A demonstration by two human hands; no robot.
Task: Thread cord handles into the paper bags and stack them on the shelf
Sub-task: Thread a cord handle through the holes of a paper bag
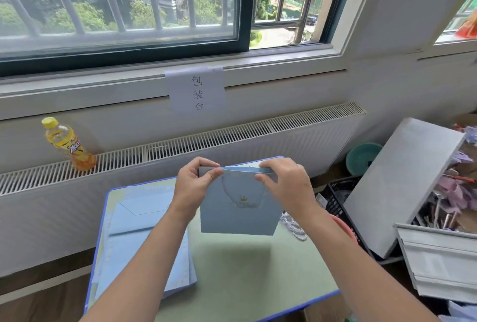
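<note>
Both hands pinch the top edge of the flat light-blue paper bag, the left hand at one corner, the right hand at the other. I think they lift it above the small green table to reach the holes for the white cord handle.

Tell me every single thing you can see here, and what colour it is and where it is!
paper bag: one, light blue with a small crown print, held up above the table
flat bags: a stack, light blue, left part of the table
cords: a small bunch, white, on the table right of the held bag
table: one, pale green top with blue edge, below the window
bottle: one, yellow drink with yellow cap, on the radiator ledge at left
paper sign: one, white, taped under the window sill
crate: one, black, on the floor right of the table
board: one, grey-white, leaning at right
left hand: pinches the bag's top edge
right hand: pinches the bag's top edge
</note>
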